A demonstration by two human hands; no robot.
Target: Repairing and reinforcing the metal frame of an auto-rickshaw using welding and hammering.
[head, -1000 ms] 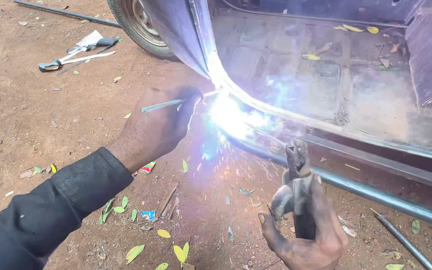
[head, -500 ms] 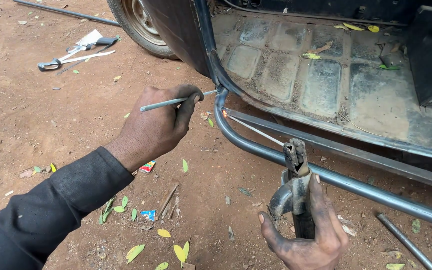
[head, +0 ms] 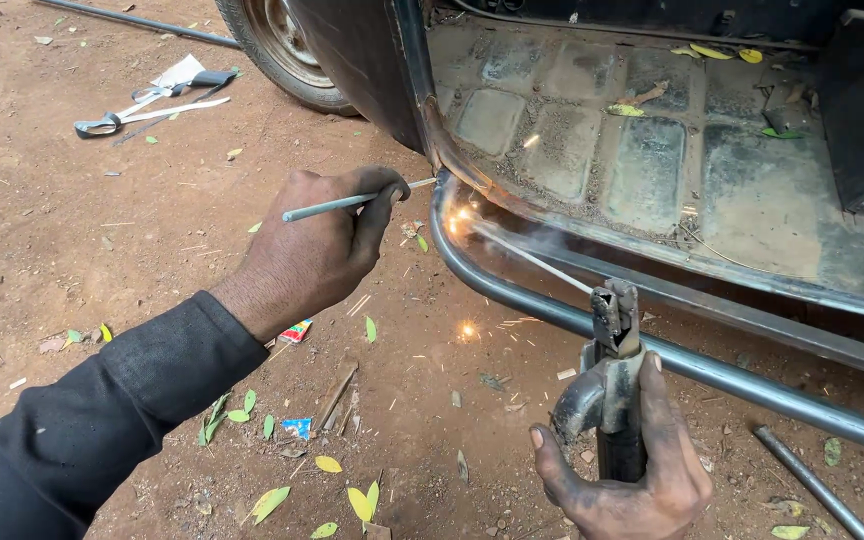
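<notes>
The welding rod (head: 532, 258) I am working with is a thin, pale stick, straight, with smoke curling off it and a small bright glow at its far tip. Its long axis runs from the clamp (head: 614, 318) near my right side up and away to the left, where the tip meets the bend of the grey steel pipe (head: 512, 296) under the vehicle floor (head: 652, 160). A second spark (head: 468, 329) sits on the red dirt (head: 72, 230) just below.

My right hand (head: 632, 470) is clenched round the dark handle of the clamp, fingers wrapped fully, thumb up along the left side; the clamp stands nearly upright with the rod gripped in its top.

My left hand (head: 317, 250) is closed in a loose fist around a spare rod (head: 352, 202), grey-coated, lying almost level, pointing right towards the glowing joint, its bare end close to the floor's edge.

Far left on the dirt lie some tools (head: 147, 100), near a wheel (head: 277, 45). Leaves (head: 362, 500) lie scattered near me.
</notes>
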